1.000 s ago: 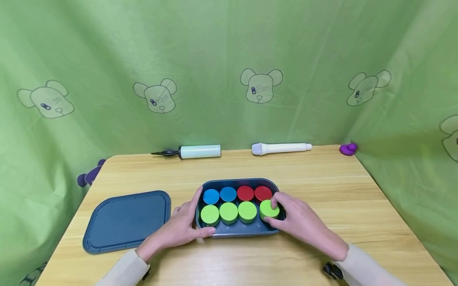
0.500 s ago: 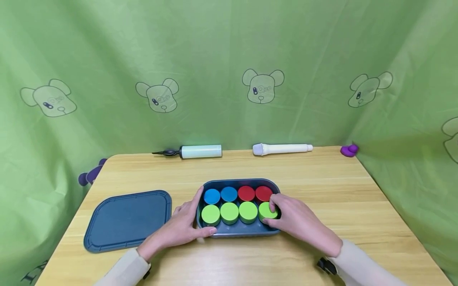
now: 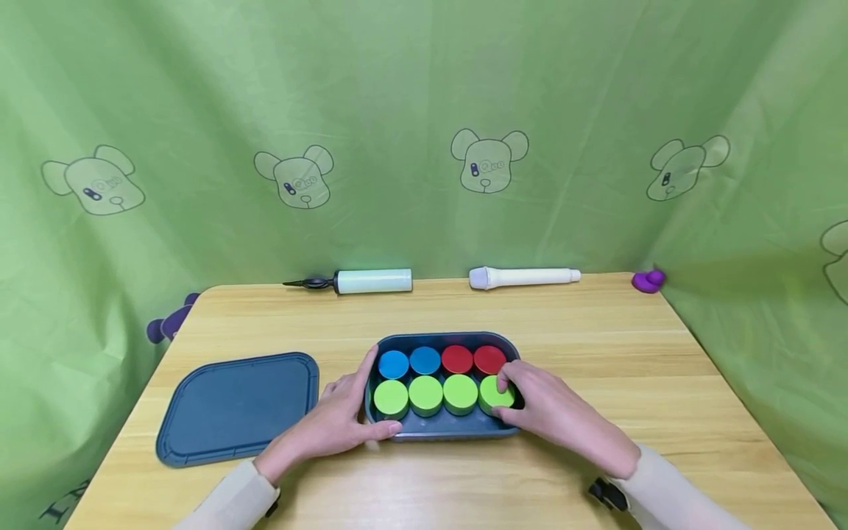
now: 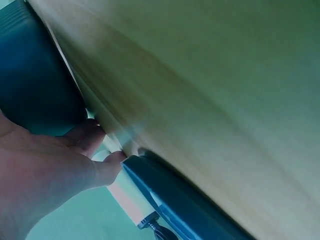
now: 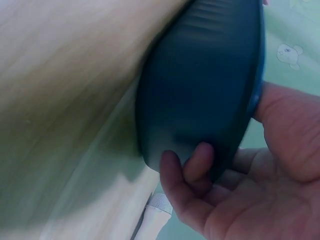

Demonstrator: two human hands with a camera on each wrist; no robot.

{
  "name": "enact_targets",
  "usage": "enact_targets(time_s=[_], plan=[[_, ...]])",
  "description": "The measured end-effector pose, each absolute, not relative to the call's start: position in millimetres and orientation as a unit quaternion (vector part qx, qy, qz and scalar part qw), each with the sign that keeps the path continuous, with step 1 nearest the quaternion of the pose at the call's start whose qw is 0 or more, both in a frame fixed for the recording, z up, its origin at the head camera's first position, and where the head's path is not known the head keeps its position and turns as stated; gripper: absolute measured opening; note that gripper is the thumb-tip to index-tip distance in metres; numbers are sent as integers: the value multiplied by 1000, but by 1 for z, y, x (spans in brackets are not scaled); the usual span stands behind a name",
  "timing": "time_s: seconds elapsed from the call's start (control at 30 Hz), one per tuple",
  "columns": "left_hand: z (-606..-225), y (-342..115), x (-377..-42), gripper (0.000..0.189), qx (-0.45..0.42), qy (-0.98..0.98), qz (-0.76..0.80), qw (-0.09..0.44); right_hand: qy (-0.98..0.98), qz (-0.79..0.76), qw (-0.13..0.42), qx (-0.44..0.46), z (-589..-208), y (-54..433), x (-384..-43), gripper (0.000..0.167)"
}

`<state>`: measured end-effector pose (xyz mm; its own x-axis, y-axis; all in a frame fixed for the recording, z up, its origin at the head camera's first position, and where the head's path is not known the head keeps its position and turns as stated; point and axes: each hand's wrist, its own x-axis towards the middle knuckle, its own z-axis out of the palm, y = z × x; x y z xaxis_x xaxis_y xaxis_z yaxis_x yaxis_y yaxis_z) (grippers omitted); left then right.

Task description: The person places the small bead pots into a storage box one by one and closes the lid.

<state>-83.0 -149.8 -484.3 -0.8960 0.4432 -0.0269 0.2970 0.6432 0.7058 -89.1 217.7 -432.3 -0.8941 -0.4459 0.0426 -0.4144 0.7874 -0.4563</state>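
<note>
A dark blue plastic box [image 3: 457,425] on the table holds two rows of round-topped cylinders. At the back stand two blue cylinders [image 3: 425,361] and two red cylinders [image 3: 457,359]; the front row is green cylinders [image 3: 425,395]. My left hand [image 3: 341,416] grips the box's left end, thumb along the front rim and index finger at the back left corner. My right hand [image 3: 553,408] pinches the rightmost green cylinder [image 3: 493,396] between thumb and index finger, inside the right end. In the right wrist view, other fingers [image 5: 187,187] lie against the box's outer wall.
A dark blue lid [image 3: 241,405] lies flat on the left of the wooden table. Along the back edge are a hand pump [image 3: 371,280], a white microphone [image 3: 526,277] and a small purple object [image 3: 648,280]. Green printed curtains [image 3: 397,110] hang behind and beside the table.
My right hand has lowered the rightmost green cylinder into the box, level with the other green ones. My left hand keeps its hold on the box.
</note>
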Motion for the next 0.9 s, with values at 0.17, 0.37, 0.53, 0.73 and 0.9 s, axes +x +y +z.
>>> enact_targets(time_s=[0.17, 0.37, 0.53, 0.73, 0.9], plan=[[-484, -150, -83, 125, 204, 901, 368, 104, 940, -240, 54, -237, -429, 220, -87, 27], [-483, -151, -83, 124, 204, 902, 365, 105, 938, -242, 36, -247, -431, 221, -86, 26], [-482, -152, -83, 124, 204, 902, 366, 104, 940, -233, 24, -246, -434, 221, -87, 28], [-481, -152, -83, 125, 205, 901, 366, 107, 942, -220, -3, -253, -436, 222, -86, 28], [-483, -151, -83, 124, 206, 899, 370, 107, 940, -202, -57, -268, -441, 224, -82, 32]])
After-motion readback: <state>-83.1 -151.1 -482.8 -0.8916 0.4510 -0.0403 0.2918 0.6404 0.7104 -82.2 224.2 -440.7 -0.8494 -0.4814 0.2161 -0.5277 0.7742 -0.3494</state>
